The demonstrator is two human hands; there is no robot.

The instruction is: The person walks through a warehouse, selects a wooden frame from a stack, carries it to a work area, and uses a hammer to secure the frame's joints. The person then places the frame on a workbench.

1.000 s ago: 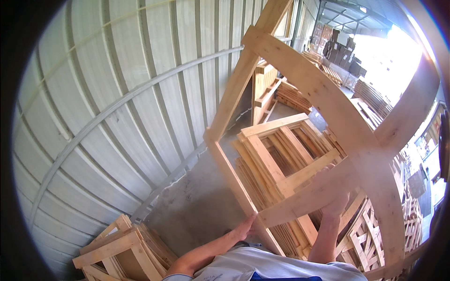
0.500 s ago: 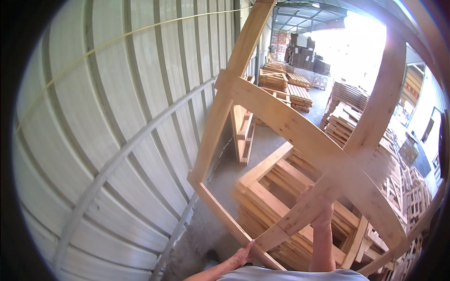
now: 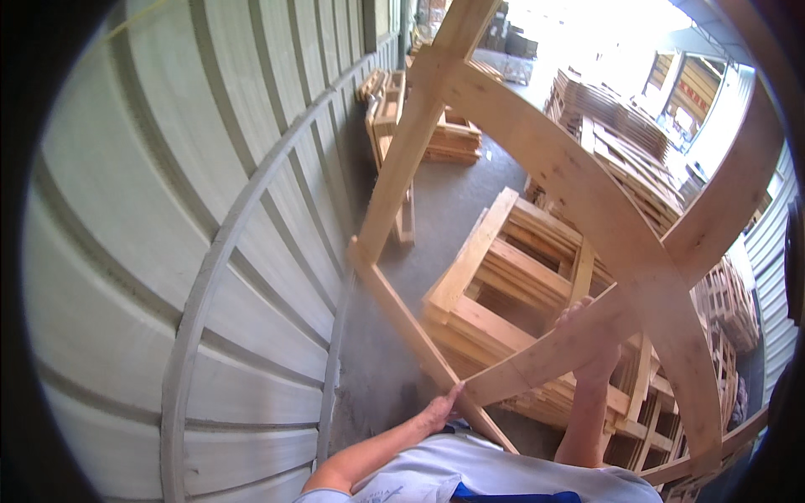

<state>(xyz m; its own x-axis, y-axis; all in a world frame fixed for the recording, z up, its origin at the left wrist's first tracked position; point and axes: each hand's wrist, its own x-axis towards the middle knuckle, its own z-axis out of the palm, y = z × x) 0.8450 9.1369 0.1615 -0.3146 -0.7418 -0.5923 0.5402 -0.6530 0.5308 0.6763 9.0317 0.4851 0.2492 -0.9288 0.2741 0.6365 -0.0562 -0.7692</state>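
At lower centre, the left hand [image 3: 438, 412] pinches an edge slat [image 3: 406, 317] of the wooden frame [image 3: 558, 147], the right hand [image 3: 597, 365] clasps its diagonal brace [image 3: 532, 362]; firm grips should limit swaying.

A pale, knotted wooden frame [image 3: 579, 173] is tilted in the near centre and right, two slats [image 3: 661, 285] crossing on its right side.
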